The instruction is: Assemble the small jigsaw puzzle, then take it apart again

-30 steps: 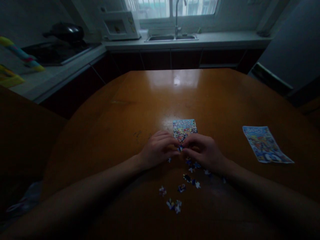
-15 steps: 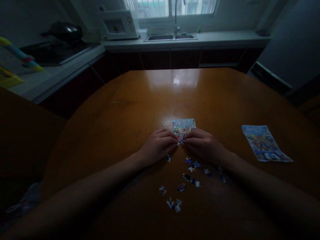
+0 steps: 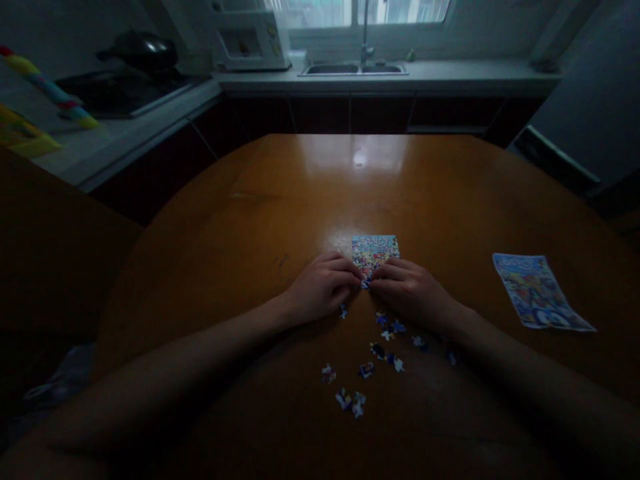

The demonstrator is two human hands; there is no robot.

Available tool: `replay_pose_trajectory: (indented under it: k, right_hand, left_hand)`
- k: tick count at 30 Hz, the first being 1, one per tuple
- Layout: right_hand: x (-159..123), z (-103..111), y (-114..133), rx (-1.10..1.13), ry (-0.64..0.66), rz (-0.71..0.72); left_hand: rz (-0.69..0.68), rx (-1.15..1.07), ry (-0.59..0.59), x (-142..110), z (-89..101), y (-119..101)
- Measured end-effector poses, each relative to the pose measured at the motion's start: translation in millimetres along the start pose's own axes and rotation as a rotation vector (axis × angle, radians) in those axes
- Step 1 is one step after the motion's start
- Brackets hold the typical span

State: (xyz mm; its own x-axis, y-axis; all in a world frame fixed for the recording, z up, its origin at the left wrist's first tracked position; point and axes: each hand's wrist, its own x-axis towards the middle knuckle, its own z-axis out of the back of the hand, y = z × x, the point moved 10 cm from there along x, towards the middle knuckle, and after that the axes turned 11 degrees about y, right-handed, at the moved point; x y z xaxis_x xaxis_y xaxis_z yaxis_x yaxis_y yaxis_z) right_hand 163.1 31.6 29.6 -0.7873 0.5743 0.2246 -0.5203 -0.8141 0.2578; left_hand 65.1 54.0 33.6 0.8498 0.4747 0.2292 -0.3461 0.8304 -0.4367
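Note:
A partly joined jigsaw puzzle point(image 3: 374, 248) lies flat on the wooden table, colourful with a pale blue top. At its lower left edge, my left hand point(image 3: 325, 285) is closed, fingertips pinched on the puzzle's border. My right hand point(image 3: 414, 292) is closed too, pinching at the lower edge, where a small blue and white puzzle piece point(image 3: 365, 284) shows between the fingertips. The fingers partly hide that piece. One loose piece point(image 3: 343, 311) lies just below my left hand. Several other loose puzzle pieces point(image 3: 381, 318) are scattered nearer to me.
To the right, a creased picture sheet point(image 3: 540, 291) lies on the brown table point(image 3: 240, 247). Beyond the table stand a counter with a sink point(image 3: 356, 69), a microwave point(image 3: 250, 41) and a stove with a dark wok point(image 3: 145, 52). A colourful toy point(image 3: 50, 90) is at the far left.
The whole view has shifted slightly, so things appear farther right. Both hands stay at the puzzle's lower edge, with fingertips a little closer together.

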Motion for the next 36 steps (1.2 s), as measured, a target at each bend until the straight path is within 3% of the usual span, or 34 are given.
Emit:
replay_pose_trajectory:
  k: [15,20,24,30,33,36]
  right_hand:
    - [-1,-3,0,0.022,0.026,0.006]
    - [-1,1,-1,0.062,-0.022,0.012]
    - [-7,22,-8,0.169,-0.2,0.009]
    - [-25,65,-28,0.224,-0.472,-0.124]
    - [-30,81,-20,0.21,-0.52,-0.132]
    - [-34,88,-4,0.167,-0.482,-0.117]
  left_hand:
    - [0.015,-0.018,-0.01,0,1.0,0]
    - [0.02,-0.022,0.008,0,-0.8,2]
    - [0.013,-0.04,0.022,-1,-1.2,3]
    - [0.01,-0.091,0.013,0,-0.9,8]
    - [0.015,-0.139,0.012,1,-1.2,11]
    - [0.019,-0.168,0.021,2,-1.9,13]
